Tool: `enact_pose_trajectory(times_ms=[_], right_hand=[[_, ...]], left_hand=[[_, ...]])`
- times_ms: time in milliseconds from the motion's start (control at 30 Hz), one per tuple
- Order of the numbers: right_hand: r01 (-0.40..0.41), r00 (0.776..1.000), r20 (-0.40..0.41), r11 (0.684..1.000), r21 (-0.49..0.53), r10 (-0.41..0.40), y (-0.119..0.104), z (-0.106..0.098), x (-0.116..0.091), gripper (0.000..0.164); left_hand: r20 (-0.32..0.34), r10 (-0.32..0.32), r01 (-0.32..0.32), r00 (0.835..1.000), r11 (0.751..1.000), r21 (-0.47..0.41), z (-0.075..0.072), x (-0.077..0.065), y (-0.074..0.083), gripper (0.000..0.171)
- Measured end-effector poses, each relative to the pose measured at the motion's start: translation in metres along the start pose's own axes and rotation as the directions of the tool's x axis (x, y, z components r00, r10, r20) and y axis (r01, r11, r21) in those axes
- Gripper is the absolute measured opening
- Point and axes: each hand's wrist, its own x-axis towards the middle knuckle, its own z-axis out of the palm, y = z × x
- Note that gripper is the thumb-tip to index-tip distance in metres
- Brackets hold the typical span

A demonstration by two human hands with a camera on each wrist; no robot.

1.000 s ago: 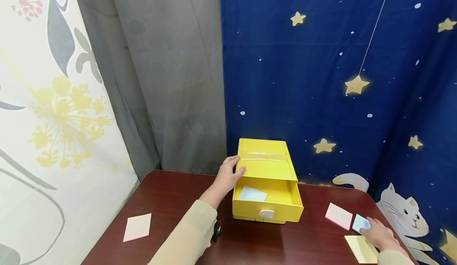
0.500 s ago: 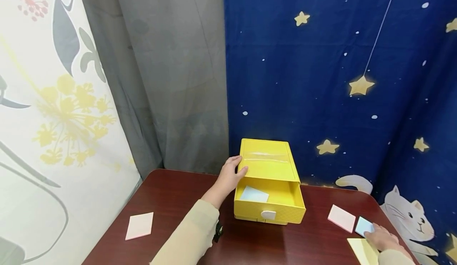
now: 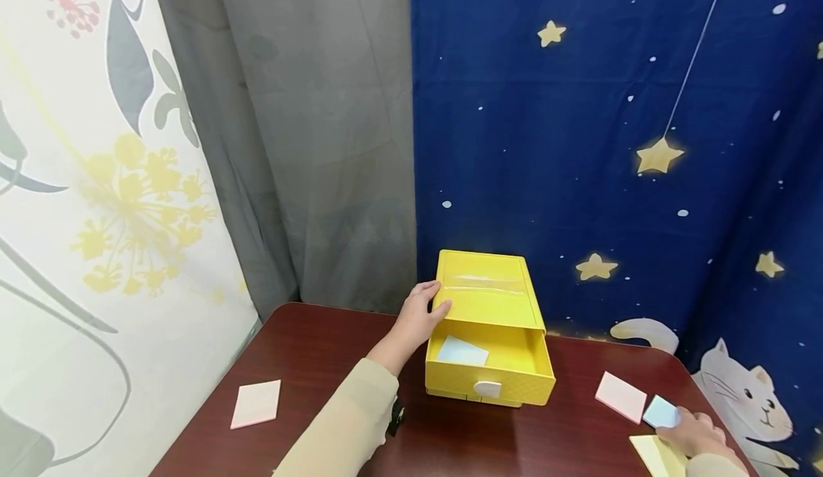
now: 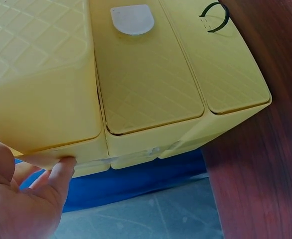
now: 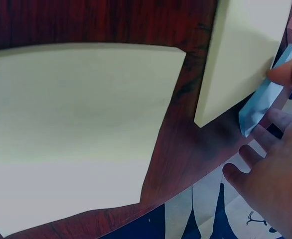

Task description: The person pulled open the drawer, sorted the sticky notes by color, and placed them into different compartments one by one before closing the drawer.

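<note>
A yellow drawer box [image 3: 485,288] stands near the back of the table, its top drawer [image 3: 491,379] pulled out. Inside the drawer lies a pale blue paper piece [image 3: 462,350]. My left hand [image 3: 414,321] rests against the box's upper left side; in the left wrist view its thumb and fingers touch the frame beside the open drawer. At the right, my right hand [image 3: 697,434] pinches a small blue sticky note pad [image 3: 661,412]; in the right wrist view this blue pad [image 5: 260,104] stands tilted between thumb and fingers. Part of the hand is cut off there.
A pink pad [image 3: 621,396] lies left of the blue one, and a pale yellow pad [image 3: 656,455] in front. In the right wrist view, another cream pad [image 5: 76,114] is nearby. Another pink pad [image 3: 256,403] lies at the far left. Curtains [image 3: 321,141] hang behind.
The head view has shifted slightly, so everything sits a little further right. My left hand stays on the box. My right fingers have closed on the blue pad's edge.
</note>
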Motion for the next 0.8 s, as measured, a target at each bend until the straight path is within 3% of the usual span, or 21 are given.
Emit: enact_pose_trajectory(times_ms=[200,633,800], right_hand=[[-0.038,0.996,-0.081,0.999,-0.004,0.037,0.002,-0.001,0.002,0.090],[0.123,0.964,-0.234,0.992,-0.024,-0.125,0.018,-0.006,0.001,0.110],[0.152,0.954,-0.256,0.988,-0.027,-0.154,0.017,-0.008,0.000,0.097]], left_hand=[[-0.006,0.014,-0.013,1.000,1.000,0.009,-0.001,0.000,0.000,0.058],[-0.005,0.011,-0.011,1.000,1.000,0.013,0.000,0.001,-0.002,0.058],[-0.006,0.018,-0.018,1.000,1.000,0.010,0.000,0.001,-0.002,0.058]])
